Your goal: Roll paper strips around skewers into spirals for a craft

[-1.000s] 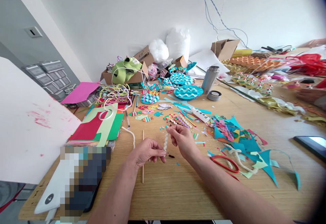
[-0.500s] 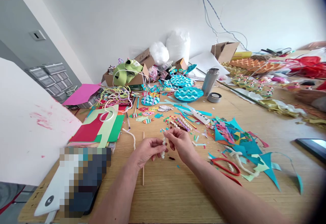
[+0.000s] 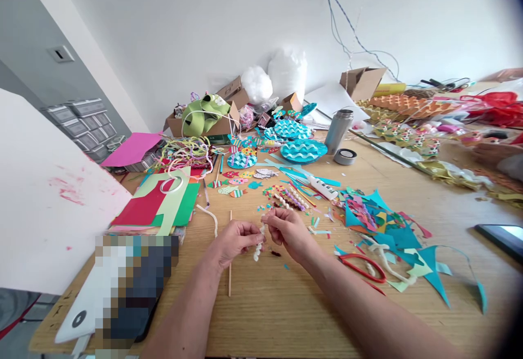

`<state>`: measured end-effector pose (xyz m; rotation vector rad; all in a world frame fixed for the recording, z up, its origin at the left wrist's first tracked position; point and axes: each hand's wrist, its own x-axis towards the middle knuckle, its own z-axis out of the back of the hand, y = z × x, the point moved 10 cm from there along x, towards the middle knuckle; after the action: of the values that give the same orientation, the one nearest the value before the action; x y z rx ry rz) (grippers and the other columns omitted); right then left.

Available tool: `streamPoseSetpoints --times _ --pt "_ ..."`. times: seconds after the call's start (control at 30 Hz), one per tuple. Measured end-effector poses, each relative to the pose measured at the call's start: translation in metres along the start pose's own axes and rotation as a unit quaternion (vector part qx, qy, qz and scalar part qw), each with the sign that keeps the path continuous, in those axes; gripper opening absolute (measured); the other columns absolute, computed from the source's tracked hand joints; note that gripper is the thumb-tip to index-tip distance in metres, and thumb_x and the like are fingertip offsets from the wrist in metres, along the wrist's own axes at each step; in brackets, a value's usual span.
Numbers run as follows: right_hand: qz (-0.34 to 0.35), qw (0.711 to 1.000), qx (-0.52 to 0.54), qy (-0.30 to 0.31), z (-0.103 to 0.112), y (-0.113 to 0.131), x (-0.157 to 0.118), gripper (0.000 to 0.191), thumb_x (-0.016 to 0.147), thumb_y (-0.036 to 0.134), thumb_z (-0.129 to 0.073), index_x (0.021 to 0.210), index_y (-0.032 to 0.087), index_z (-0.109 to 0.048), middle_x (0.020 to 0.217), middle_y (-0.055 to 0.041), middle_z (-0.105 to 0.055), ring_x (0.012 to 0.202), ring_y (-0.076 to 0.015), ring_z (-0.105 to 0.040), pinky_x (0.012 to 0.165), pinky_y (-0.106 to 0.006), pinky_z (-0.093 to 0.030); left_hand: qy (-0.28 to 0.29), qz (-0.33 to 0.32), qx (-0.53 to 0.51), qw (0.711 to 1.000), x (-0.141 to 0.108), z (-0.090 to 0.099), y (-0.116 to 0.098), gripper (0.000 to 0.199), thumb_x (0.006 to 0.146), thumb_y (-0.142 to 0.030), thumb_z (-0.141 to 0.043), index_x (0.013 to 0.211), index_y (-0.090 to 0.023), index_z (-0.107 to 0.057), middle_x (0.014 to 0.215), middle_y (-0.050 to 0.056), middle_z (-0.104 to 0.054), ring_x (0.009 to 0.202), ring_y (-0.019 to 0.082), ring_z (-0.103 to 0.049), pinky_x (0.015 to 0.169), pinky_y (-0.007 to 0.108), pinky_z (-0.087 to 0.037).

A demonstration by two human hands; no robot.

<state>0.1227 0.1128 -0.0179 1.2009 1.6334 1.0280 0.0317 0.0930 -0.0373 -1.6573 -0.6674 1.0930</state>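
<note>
The thumb and forefinger of the left hand [image 3: 236,242] pinch a white, fuzzy, spiral-curled strip [image 3: 256,253], whose lower end hangs just below those fingertips. The right hand [image 3: 289,231] pinches the strip's upper end, its fingers bent close together. Directly beneath the left wrist lies a slim, pale wooden stick [image 3: 229,283]; just below the right fingers sits a small dark-brown fuzzy scrap [image 3: 275,254]. All this is over a light-brown wood-grain table [image 3: 278,315].

Left of the left fingers, a straighter white fuzzy cord [image 3: 211,216] curves along the wood, and further out are stacked red and green paper sheets [image 3: 186,205]. Just beyond both hands lie purple, brown and white twisted strips [image 3: 295,198], then patterned paper fish [image 3: 237,181]. To the right of the right fingers are red-handled scissors [image 3: 381,272] and a spread of blue paper offcuts [image 3: 402,233]. Well beyond the fingertips stands a silver metal bottle [image 3: 339,132], tilted in view, beside its round grey lid [image 3: 345,156].

Furthest out, a plain white wall [image 3: 212,26] rises behind the table, with blue cables [image 3: 340,16] hanging down it; far left, grey boxes [image 3: 87,127] show against a grey wall section [image 3: 30,37].
</note>
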Motion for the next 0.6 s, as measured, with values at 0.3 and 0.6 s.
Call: streamPoseSetpoints --times 0.3,0.6 --pt "0.005 0.998 -0.054 0.040 -0.009 0.004 -0.004 0.039 0.071 0.052 -0.060 0.067 0.014 -0.056 0.050 0.0045 -0.047 0.037 -0.0047 -0.040 0.033 -0.017 -0.030 -0.124 -0.080 -0.120 0.982 0.000 0.030 -0.017 0.028 0.061 -0.037 -0.072 0.072 -0.012 -0.064 0.064 0.001 -0.059 0.048 0.005 -0.044 0.039 0.018 -0.023" --pt "0.004 0.983 -0.146 0.112 -0.027 -0.010 -0.005 0.035 0.066 0.048 -0.066 0.065 0.014 -0.056 0.048 0.0068 -0.044 0.034 -0.0037 -0.034 0.031 -0.017 -0.024 -0.159 -0.105 -0.162 0.968 0.000 0.036 -0.019 0.027 0.057 -0.036 -0.075 0.069 -0.013 -0.065 0.059 -0.001 -0.056 0.048 0.005 -0.044 0.041 0.018 -0.026"
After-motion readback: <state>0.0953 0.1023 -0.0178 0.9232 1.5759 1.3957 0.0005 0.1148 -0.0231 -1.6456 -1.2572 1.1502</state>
